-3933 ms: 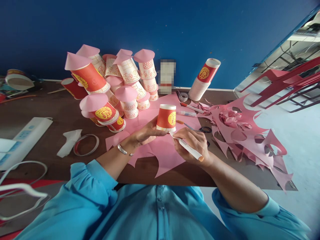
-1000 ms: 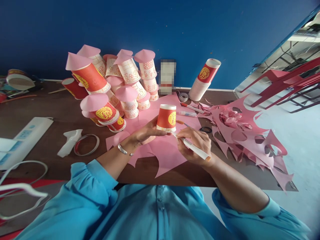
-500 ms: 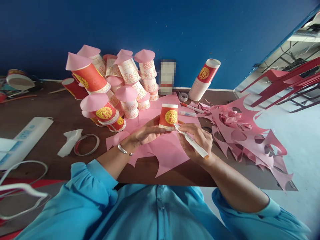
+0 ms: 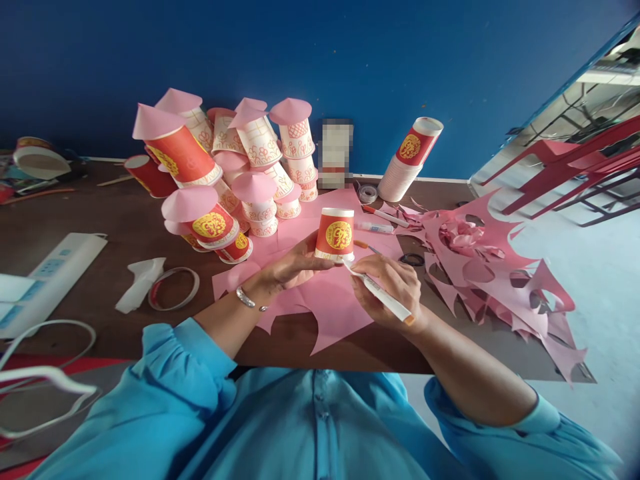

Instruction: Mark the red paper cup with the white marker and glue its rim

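A red paper cup [image 4: 335, 235] with a gold emblem stands rim down in my left hand [image 4: 299, 262], whose fingers hold it near its lower edge. My right hand [image 4: 387, 287] grips a long white strip [image 4: 386, 299] with an orange end. The strip's narrow far tip touches or nearly touches the bottom edge of the cup. An orange-handled tool [image 4: 361, 245] shows just behind my right fingers. Pink paper sheets [image 4: 340, 313] lie beneath both hands.
Cup towers with pink cone roofs [image 4: 255, 188] stand at the left. Stacked cups [image 4: 400, 179] lean near the wall. Cut pink scraps [image 4: 505, 277] cover the right side. A tape ring [image 4: 173, 289], a power strip [image 4: 53, 277] and a glue tube [image 4: 374, 228] also lie there.
Both hands, the cup and the white strip have shifted slightly left. The strip's tip now sits lower at the cup's bottom edge, and more of the orange-handled tool shows.
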Demonstrator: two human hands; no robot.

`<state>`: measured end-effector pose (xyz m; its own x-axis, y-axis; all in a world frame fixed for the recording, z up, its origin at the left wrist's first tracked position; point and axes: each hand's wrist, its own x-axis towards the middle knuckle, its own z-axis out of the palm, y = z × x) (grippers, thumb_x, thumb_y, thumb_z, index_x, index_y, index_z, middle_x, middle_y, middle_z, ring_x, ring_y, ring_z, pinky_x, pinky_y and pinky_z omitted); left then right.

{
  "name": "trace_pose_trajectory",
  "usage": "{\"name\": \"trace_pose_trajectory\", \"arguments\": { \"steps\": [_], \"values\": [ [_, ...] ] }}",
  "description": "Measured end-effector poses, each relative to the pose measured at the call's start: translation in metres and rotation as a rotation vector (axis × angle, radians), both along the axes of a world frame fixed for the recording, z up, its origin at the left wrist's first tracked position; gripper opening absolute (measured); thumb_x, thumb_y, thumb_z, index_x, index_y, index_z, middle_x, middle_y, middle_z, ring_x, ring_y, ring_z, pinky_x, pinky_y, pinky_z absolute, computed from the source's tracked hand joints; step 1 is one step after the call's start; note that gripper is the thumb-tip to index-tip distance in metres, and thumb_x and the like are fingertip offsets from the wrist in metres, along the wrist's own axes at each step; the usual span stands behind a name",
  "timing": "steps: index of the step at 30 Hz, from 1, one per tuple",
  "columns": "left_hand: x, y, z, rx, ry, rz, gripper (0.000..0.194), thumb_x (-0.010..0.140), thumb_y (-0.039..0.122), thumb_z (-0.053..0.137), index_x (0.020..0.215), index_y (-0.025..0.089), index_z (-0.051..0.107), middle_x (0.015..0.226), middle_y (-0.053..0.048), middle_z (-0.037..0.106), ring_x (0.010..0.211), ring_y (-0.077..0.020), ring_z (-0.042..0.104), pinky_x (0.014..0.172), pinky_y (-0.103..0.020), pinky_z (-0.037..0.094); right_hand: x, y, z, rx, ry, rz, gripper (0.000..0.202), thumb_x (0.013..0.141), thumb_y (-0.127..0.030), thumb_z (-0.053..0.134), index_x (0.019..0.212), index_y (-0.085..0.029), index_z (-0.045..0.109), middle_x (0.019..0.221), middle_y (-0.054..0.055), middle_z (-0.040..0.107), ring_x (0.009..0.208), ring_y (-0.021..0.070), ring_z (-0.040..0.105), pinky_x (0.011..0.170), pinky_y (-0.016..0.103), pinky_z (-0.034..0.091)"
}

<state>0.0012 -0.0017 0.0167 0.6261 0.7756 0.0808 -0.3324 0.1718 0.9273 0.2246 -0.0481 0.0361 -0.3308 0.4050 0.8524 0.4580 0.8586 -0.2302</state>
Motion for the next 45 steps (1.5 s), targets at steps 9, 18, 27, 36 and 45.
{"name": "trace_pose_trajectory", "arguments": {
  "steps": [9,18,27,36,45],
  "values": [
    [-0.001,-0.003,0.005,0.055,-0.006,0.004,0.04,0.083,0.047,0.099,0.114,0.03,0.08,0.141,-0.007,0.082,0.156,-0.0394,0.064,0.131,-0.058,0.053,-0.001,-0.001,0.001,-0.014,-0.043,0.004,0.017,0.103,-0.012,0.068,0.112,-0.027,0.068,0.088,0.001,0.084,0.066,0.0175,0.079,0.064,0.027,0.063],
    [0.001,-0.001,0.003,0.036,0.006,0.001,0.066,0.092,0.04,0.094,0.152,0.033,0.07,0.147,-0.011,0.081,0.152,-0.0389,0.069,0.125,-0.058,0.058,0.0,0.0,-0.004,-0.039,-0.056,-0.005,0.017,0.104,-0.013,0.068,0.112,-0.028,0.068,0.089,0.0,0.083,0.069,0.0167,0.079,0.065,0.027,0.06],
    [-0.002,0.008,-0.018,0.002,0.055,0.019,0.085,0.086,0.036,0.099,0.162,0.033,0.062,0.152,-0.012,0.078,0.143,-0.0362,0.072,0.117,-0.053,0.057,-0.001,0.0,-0.003,-0.037,-0.053,0.0,0.014,0.106,-0.013,0.067,0.111,-0.026,0.068,0.089,0.001,0.083,0.069,0.017,0.079,0.065,0.027,0.06],
    [-0.001,0.006,-0.013,-0.022,0.059,0.031,0.085,0.082,0.036,0.101,0.159,0.031,0.064,0.153,-0.012,0.076,0.145,-0.0387,0.069,0.118,-0.054,0.053,-0.001,0.002,-0.001,-0.015,-0.07,0.008,0.014,0.107,-0.013,0.066,0.112,-0.026,0.065,0.089,0.001,0.083,0.069,0.0167,0.078,0.067,0.026,0.061],
    [-0.002,0.007,-0.015,-0.002,0.064,0.015,0.086,0.083,0.033,0.1,0.16,0.031,0.062,0.151,-0.012,0.077,0.143,-0.0384,0.069,0.118,-0.056,0.055,0.0,0.001,0.001,-0.039,-0.094,0.009,0.015,0.105,-0.012,0.064,0.106,-0.027,0.064,0.082,-0.002,0.079,0.063,0.0145,0.072,0.061,0.025,0.054]
  ]
}}
